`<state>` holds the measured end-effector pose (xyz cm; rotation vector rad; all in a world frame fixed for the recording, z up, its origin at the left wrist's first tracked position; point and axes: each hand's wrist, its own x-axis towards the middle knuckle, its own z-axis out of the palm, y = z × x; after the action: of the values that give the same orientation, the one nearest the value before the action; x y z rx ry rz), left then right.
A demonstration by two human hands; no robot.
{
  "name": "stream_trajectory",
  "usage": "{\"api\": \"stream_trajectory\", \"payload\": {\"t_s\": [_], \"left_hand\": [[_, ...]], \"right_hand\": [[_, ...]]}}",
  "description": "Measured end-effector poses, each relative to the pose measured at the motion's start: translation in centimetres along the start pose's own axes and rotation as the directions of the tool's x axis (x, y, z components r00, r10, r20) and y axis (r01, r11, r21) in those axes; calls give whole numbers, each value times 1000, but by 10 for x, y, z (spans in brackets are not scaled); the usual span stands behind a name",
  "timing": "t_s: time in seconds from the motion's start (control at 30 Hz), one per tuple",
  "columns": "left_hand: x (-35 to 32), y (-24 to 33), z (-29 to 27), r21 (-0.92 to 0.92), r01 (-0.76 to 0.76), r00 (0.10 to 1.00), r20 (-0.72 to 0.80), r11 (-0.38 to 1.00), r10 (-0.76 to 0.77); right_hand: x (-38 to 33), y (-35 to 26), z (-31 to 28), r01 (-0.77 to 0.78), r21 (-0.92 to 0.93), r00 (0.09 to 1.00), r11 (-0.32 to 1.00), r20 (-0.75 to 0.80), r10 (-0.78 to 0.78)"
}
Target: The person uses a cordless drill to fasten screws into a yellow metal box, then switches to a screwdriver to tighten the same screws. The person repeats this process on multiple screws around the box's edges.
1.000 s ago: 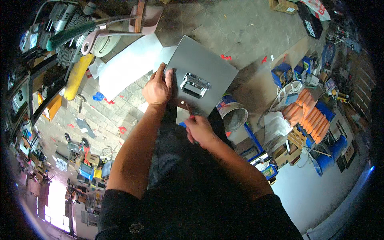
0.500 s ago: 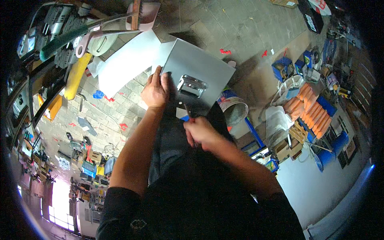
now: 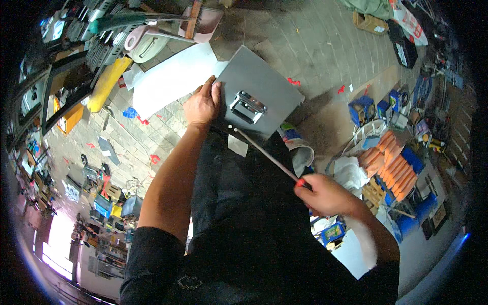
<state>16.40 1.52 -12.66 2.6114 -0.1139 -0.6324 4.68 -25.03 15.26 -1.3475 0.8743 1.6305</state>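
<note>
A grey sheet-metal box (image 3: 259, 71) stands tilted in front of my dark clothes, a shiny metal handle (image 3: 248, 107) fixed to its face. My left hand (image 3: 202, 105) grips the box by its left edge, fingers closed over it. Out to the right, my right hand (image 3: 325, 195) is wrapped around the handle of a long screwdriver (image 3: 269, 156), red where it meets the shaft. Its thin shaft slants up and left, and the tip is at or very near the box's lower edge, beside small light round spots. Whether the tip touches cannot be made out.
White sheets (image 3: 173, 76) lie on the tiled floor beyond my left hand, near a pink dustpan (image 3: 207, 25). A bucket (image 3: 302, 152) stands right of the box. Further right are orange rolled pieces (image 3: 389, 162) and blue bins (image 3: 362, 109). Red scraps dot the floor.
My right hand has moved right and slightly down, away from the box, exposing the screwdriver's long shaft. The left hand keeps its grip on the box. The whole view has shifted a little.
</note>
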Motion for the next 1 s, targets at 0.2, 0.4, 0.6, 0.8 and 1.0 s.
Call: {"api": "stream_trajectory", "payload": {"t_s": [0.2, 0.4, 0.6, 0.8, 1.0], "left_hand": [[8, 23, -7, -19, 22, 998, 54, 1000, -21], [-22, 5, 0, -139, 50, 953, -289, 989, -88], [-124, -5, 39, -514, 390, 814, -197, 764, -547], [-181, 32, 95, -789, 453, 876, 308, 415, -371], [-175, 54, 113, -673, 481, 876, 339, 561, -345]], "right_hand": [[-31, 40, -28, 219, -323, 907, 921, -280, -314], [-12, 21, -46, 195, -693, 817, 694, -277, -506], [-17, 3, -45, 123, -869, 801, 479, -198, -565], [-18, 2, -16, 92, -953, 763, 289, -119, -635], [-23, -12, 22, -20, -994, 696, 105, -89, -712]]}}
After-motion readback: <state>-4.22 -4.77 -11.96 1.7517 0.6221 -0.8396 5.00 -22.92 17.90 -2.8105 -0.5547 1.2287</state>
